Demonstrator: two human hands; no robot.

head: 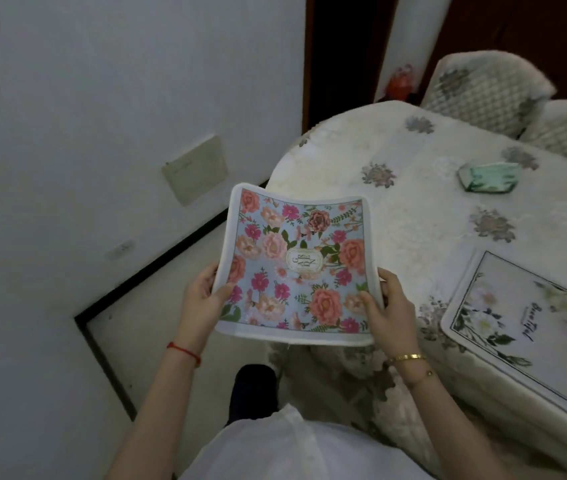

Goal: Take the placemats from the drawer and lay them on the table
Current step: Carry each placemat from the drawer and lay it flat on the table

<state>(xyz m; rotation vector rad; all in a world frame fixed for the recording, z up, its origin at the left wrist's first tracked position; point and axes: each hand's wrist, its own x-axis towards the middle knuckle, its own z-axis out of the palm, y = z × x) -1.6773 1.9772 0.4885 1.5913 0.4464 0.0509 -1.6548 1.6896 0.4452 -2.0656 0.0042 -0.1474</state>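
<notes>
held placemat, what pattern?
Pink and coral flowers on light blue, white border: floral fabric placemat, head view.

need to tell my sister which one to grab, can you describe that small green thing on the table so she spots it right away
Start at the table covered in a cream cloth with grey flower motifs. On its far side, near the quilted chairs, lies a small green packet, shiny and crumpled-looking. It is the only green, glossy item there; the white placemat nearer the edge is flat, larger and flower-printed.

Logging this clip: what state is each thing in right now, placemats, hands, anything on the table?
Floral placemat: held in the air by both side edges, sagging, not yet laid.
White placemat: lying flat on the table.
Left hand: grips the mat's left edge.
Right hand: grips its right edge.
Green packet: resting on the table.
</notes>
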